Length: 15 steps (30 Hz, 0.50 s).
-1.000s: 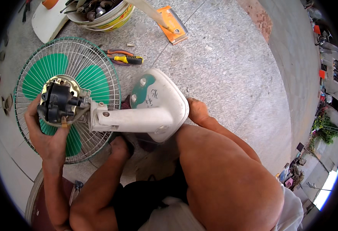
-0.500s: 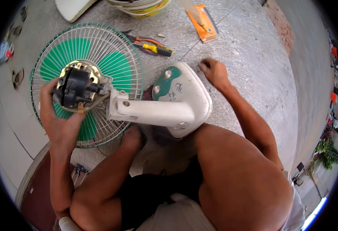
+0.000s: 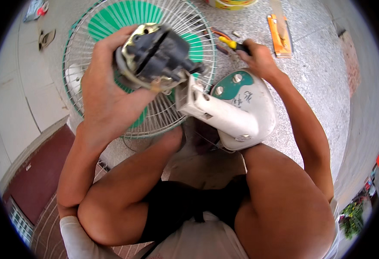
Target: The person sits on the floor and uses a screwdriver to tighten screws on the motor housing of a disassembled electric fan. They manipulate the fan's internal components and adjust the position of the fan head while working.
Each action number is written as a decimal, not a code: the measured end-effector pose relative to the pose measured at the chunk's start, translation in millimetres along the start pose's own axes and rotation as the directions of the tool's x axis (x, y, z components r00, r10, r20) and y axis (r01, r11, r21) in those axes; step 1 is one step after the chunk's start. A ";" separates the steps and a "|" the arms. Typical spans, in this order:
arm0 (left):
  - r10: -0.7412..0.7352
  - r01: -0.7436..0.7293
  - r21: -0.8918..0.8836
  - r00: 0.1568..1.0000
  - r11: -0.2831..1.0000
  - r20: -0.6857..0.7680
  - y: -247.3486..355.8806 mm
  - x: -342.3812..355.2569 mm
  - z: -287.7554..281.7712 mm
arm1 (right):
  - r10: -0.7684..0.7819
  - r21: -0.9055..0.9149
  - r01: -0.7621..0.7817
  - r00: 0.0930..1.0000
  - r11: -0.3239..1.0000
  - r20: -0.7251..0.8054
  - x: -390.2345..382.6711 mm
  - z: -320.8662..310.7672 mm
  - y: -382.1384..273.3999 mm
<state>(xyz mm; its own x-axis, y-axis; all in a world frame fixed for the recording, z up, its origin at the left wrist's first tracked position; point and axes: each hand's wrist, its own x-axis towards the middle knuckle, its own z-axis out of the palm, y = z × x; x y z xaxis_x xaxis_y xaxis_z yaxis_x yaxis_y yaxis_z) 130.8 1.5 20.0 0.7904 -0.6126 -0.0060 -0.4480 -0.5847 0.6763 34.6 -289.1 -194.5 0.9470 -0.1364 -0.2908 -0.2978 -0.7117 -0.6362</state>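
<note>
My left hand (image 3: 107, 86) is wrapped round the bare black motor (image 3: 165, 54) of an electric fan, thumb below and fingers along its far side. The motor is joined to a white neck (image 3: 224, 113), which runs right to the white base (image 3: 260, 101) with a green panel and knobs. Beneath the motor lies the fan's wire grille (image 3: 172, 123) with green blades. My right hand (image 3: 258, 60), beyond the base, is closed on the black end of a screwdriver (image 3: 229, 42) with a yellow and black handle. The screwdriver's shaft is hard to make out.
Orange-handled pliers (image 3: 218, 32) lie beside the screwdriver, partly behind the grille. An orange packet (image 3: 281, 45) with a blade-like tool on it rests farther right. A yellow-patterned bucket (image 3: 232, 4) stands at the far edge. My knees flank the fan base.
My right hand has gone from empty to gripping the screwdriver. My left hand has raised and tilted the motor, apparently closer to me. The whole view has shifted.
</note>
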 end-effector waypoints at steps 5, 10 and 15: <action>0.034 -0.034 0.050 0.999 0.998 0.005 -3.8 -2.2 -0.2 | 0.231 0.624 -0.063 0.954 0.779 -0.192 -56.5 -53.6 -22.2; 0.070 -0.069 0.061 0.997 0.996 -0.013 -3.9 0.2 -1.2 | 0.616 0.768 0.107 0.531 0.632 -0.582 -109.5 -158.7 -20.9; 0.045 -0.047 0.126 0.999 0.991 0.016 28.1 6.4 1.8 | 0.109 0.561 0.296 0.809 0.773 -0.577 -145.1 -212.1 -65.8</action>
<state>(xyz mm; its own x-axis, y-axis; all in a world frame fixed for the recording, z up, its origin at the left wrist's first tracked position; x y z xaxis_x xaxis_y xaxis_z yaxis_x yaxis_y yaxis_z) 122.5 -19.8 37.7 0.7627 -0.6467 0.0132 -0.5337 -0.6176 0.5777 -57.7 -368.6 41.1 0.8031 -0.5860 0.1077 -0.0170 -0.2033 -0.9790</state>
